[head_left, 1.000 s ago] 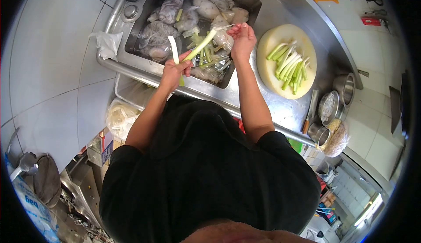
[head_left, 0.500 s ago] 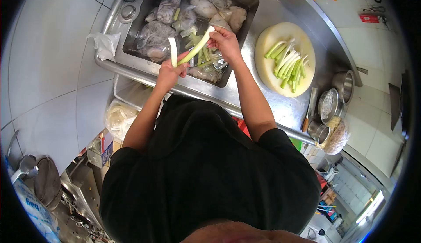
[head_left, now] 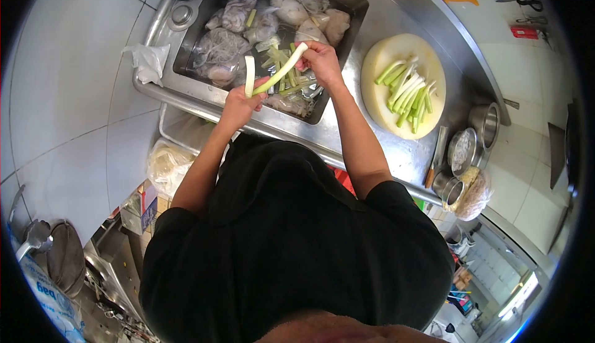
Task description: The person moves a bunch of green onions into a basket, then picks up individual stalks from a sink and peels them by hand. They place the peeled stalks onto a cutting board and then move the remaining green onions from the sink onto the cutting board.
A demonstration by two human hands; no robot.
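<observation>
Only mirrored letters, perhaps "bag", on the blue-white sack (head_left: 43, 293).

Bright even light, steel glare, strong fisheye warp, black vignette corners, sharp centre.

A round pale cutting board (head_left: 379, 104) lies on the steel counter (head_left: 403, 151) at about two o'clock, bearing cut leek sticks (head_left: 409, 95). At three o'clock stand a steel pot (head_left: 486, 122), a strainer (head_left: 463, 151) and a steel cup (head_left: 451, 188), with a knife (head_left: 437, 157) just beside them. A crumpled white cloth (head_left: 149, 61) sits at ten o'clock. Bagged food (head_left: 220, 48) fills the sink (head_left: 186, 58) at twelve o'clock.
</observation>
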